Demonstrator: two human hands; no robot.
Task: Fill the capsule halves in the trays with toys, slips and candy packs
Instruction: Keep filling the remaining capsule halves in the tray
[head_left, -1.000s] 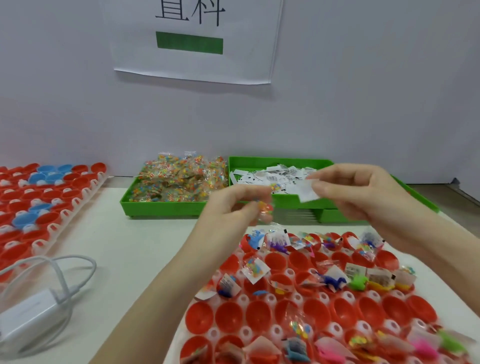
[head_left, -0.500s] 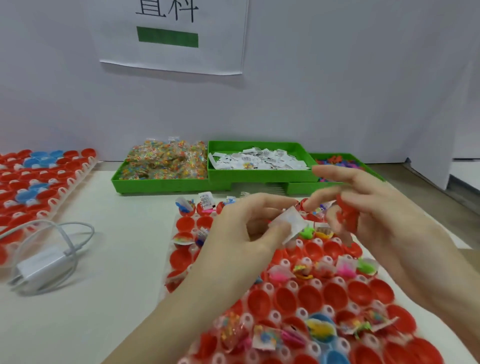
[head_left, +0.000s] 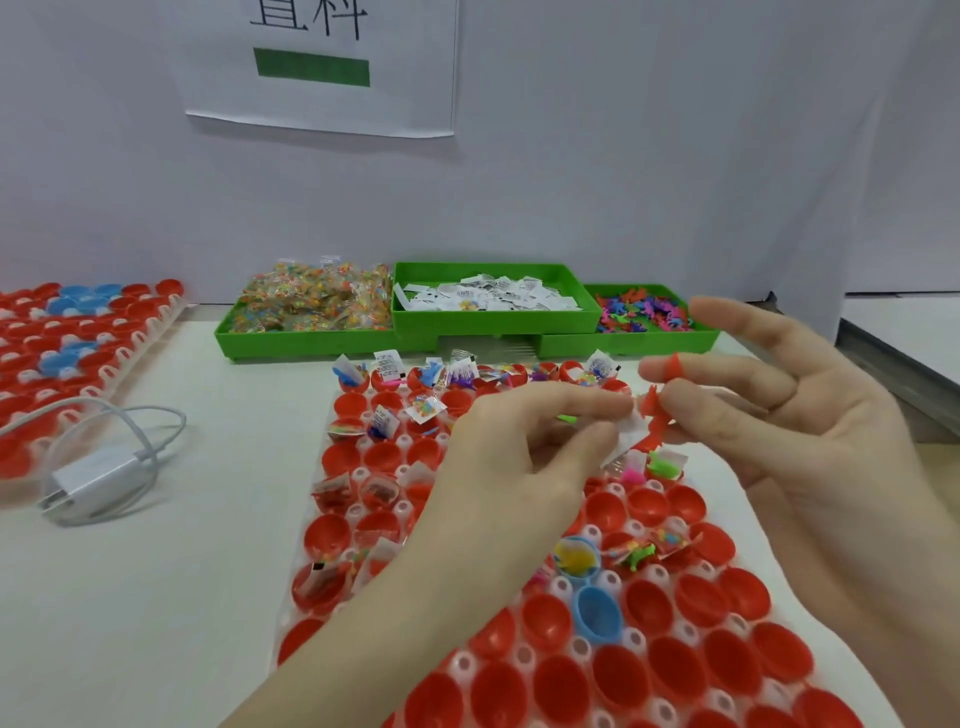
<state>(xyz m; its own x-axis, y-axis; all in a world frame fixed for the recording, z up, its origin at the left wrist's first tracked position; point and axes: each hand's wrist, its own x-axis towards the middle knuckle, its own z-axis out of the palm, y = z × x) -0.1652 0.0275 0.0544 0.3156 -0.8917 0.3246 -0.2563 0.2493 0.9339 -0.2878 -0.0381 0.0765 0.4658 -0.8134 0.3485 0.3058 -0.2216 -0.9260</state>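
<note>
Roughly half done, by my reckoning: in the main tray (head_left: 810, 613) filling the lower centre of the frame, the far rows of red halves (head_left: 550, 621) are holding a slip, a candy pack or a toy, while most of the near rows are sitting bare, along with one blue half (head_left: 597, 613) low in the middle. At centre frame the left hand (head_left: 514, 467) is pinching a white slip (head_left: 631, 434) between thumb and forefinger, its other fingers curled under. Just beside it the right hand (head_left: 810, 431) is gripping a small red toy (head_left: 657, 410) between its fingertips, with the upper fingers stretched out and the palm facing the camera; slip and toy are touching or nearly so, above the tray's middle rows. Supplies are waiting in three green bins across the upper middle: glossy, crinkly candy packs (head_left: 311, 301) on the left, thin printed slips (head_left: 488, 293) in the centre bin (head_left: 493, 319), and spiky little plastic toys (head_left: 644, 312) on the right. The halves are looking smooth, shiny and bowl-shaped, seated in a white moulded tray with round pegs between them. A second tray (head_left: 78, 353) of red and blue halves is lying at the left edge, its contents hard to make out, and a white charger (head_left: 98, 478) with a looped cable is resting on the pale table (head_left: 182, 571) beside it.
</note>
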